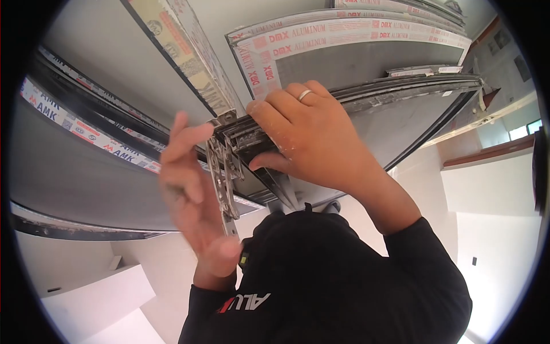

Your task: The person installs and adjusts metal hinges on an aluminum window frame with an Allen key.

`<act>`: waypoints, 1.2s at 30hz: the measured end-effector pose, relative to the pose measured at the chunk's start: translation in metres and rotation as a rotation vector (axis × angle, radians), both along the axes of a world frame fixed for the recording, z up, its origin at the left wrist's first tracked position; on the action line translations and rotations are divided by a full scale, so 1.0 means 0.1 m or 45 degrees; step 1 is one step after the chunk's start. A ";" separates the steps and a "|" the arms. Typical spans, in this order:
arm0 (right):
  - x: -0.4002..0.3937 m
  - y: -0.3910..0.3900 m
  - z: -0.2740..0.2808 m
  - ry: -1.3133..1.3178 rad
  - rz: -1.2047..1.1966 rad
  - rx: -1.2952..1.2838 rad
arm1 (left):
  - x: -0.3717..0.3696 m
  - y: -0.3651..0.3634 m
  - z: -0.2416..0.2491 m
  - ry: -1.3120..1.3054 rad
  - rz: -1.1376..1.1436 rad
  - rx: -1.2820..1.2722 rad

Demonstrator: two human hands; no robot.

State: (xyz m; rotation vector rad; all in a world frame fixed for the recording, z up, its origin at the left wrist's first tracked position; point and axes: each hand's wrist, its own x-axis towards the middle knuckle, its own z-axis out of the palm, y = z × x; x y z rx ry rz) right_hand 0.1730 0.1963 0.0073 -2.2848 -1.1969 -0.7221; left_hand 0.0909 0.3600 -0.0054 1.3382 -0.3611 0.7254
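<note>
My right hand [315, 126], with a ring on one finger, is wrapped over the end of a dark window frame [372, 102], thumb underneath and fingers across the top. At the frame's corner hangs a metal friction hinge [222, 180], its linked silvery arms pointing down toward my body. My left hand [186, 178] is beside the hinge with its fingers spread, slightly blurred. Its index fingertip is right at the hinge's upper end, and its thumb overlaps the lower end in this view.
Taped frame with AMK lettering [197, 69] rises behind the hinge. More framed panels lean at the left [86, 172]. Panels marked DMX ALUMINUM [321, 34] are stacked at the back. Pale floor [154, 258] shows below, and a reddish-brown ledge [487, 152] is at the right.
</note>
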 end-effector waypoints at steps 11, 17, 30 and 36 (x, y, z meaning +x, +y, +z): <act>-0.04 -0.02 -0.01 0.000 0.020 -0.014 | 0.02 -0.15 -0.10 -0.712 0.303 0.421; 0.01 0.00 -0.03 0.006 0.000 -0.030 | -0.02 -0.13 -0.12 -0.622 0.253 0.578; 0.00 0.02 -0.05 0.034 -0.019 0.021 | 0.00 -0.21 0.15 -0.328 0.286 0.421; 0.00 0.01 -0.02 0.008 -0.006 0.003 | -0.01 -0.13 -0.32 -0.699 0.406 0.752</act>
